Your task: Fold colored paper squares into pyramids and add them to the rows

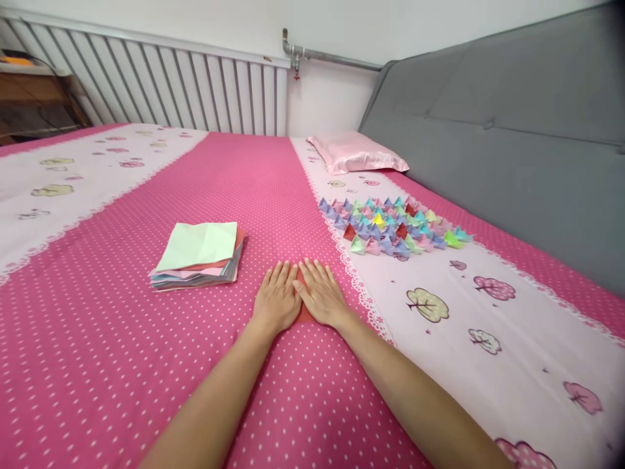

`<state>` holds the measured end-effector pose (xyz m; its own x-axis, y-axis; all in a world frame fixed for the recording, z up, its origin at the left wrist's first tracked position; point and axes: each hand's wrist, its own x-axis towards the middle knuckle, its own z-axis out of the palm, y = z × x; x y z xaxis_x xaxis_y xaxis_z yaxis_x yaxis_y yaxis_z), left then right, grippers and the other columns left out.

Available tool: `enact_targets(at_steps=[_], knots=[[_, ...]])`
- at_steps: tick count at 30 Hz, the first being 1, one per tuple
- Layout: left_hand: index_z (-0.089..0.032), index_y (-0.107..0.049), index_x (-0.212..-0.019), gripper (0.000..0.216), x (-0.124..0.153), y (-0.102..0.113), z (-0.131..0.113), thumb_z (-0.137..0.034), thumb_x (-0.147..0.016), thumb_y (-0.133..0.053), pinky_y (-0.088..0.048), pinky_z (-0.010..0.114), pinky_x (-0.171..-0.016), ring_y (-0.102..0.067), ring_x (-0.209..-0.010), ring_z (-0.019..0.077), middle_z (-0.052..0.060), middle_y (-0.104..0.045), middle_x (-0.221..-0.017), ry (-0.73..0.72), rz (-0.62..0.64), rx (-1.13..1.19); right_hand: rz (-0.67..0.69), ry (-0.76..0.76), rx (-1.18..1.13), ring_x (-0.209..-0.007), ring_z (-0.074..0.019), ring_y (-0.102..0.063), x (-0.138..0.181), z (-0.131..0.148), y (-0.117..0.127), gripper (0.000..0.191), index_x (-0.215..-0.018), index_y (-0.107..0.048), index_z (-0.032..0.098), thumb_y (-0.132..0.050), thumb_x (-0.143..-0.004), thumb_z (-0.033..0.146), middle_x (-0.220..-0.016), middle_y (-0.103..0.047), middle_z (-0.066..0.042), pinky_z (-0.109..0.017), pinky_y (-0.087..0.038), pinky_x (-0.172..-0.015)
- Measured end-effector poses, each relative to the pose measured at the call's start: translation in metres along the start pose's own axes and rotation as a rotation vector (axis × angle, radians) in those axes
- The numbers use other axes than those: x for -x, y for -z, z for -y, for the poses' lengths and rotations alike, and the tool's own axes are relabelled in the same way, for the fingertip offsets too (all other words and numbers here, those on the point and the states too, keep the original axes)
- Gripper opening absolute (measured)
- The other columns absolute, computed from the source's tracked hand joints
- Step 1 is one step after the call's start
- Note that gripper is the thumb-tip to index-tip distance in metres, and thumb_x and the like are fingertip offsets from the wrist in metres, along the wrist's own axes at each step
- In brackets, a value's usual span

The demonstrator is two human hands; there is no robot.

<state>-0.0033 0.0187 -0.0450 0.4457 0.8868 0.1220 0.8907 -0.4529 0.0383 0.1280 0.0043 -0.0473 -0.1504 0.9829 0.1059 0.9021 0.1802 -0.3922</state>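
Both palms lie flat, side by side, on a red-orange sheet of paper (305, 314) on the bed. My left hand (277, 298) covers its left part, fingers stretched out and pointing away from me. Over the right part rests my right hand (321, 293), its fingers straight and its thumb reaching toward the left hand. Most of the sheet is hidden under them; only a strip between the hands shows. To the left is a stack of coloured paper sheets (200, 247), pale green on top. Several rows of small folded paper boats (385, 228) stand to the right.
A pink dotted bedspread (122, 339) with white tree-print bands covers the bed. At the far end lies a pink satin pillow (359, 153). A grey padded headboard (508, 111) rises along the right, and a white radiator (195, 85) stands along the back wall.
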Motion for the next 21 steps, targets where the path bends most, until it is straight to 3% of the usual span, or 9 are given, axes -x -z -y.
enact_targets(at_steps=[5,12,15,18,21], knots=[[-0.01,-0.028,-0.14,0.061,0.004,0.001,0.008,-0.045,-0.09,-0.022,-0.015,0.041,-0.11,-0.022,-0.135,0.0257,0.012,-0.028,-0.145,0.128,-0.013,-0.026,0.0,-0.082,0.079,-0.139,-0.0237,-0.006,0.001,-0.008,0.003,0.07,-0.143,-0.019,0.017,-0.011,-0.087,0.06,-0.151,-0.015,-0.006,-0.043,0.0,-0.111],[-0.003,-0.032,-0.137,0.058,0.01,0.009,0.011,-0.037,-0.09,-0.026,-0.018,0.042,-0.108,-0.027,-0.132,0.0291,0.016,-0.034,-0.142,0.25,-0.065,-0.114,-0.051,-0.157,0.074,-0.138,-0.0266,-0.01,-0.001,-0.02,0.005,0.075,-0.142,-0.021,0.012,-0.024,-0.085,0.061,-0.15,-0.017,-0.01,-0.043,-0.005,-0.11],[-0.002,-0.046,-0.126,0.05,0.012,0.026,0.01,-0.029,-0.088,-0.028,-0.033,0.041,-0.1,-0.043,-0.122,0.0295,0.02,-0.049,-0.13,0.283,-0.078,-0.098,-0.161,-0.177,-0.09,-0.135,-0.0264,-0.022,-0.008,-0.03,0.008,0.069,-0.138,-0.03,0.006,-0.037,-0.084,0.05,-0.145,-0.029,-0.015,-0.041,-0.014,-0.11],[-0.008,-0.065,-0.097,0.047,0.013,0.045,0.01,-0.029,-0.088,-0.024,-0.044,0.039,-0.082,-0.059,-0.097,0.0289,0.019,-0.064,-0.099,0.326,-0.043,0.007,-0.309,-0.255,-0.443,-0.127,-0.0232,-0.038,-0.016,-0.043,0.014,0.056,-0.133,-0.039,0.009,-0.04,-0.084,0.035,-0.137,-0.043,-0.014,-0.039,-0.026,-0.106],[-0.01,-0.066,-0.091,0.044,0.011,0.052,0.014,-0.035,-0.086,-0.031,-0.046,0.037,-0.076,-0.063,-0.088,0.0285,0.019,-0.066,-0.09,0.354,0.043,0.18,-0.288,-0.258,-0.556,-0.121,-0.0222,-0.046,-0.022,-0.053,0.017,0.048,-0.127,-0.047,0.013,-0.04,-0.083,0.03,-0.132,-0.05,-0.013,-0.04,-0.03,-0.104]])
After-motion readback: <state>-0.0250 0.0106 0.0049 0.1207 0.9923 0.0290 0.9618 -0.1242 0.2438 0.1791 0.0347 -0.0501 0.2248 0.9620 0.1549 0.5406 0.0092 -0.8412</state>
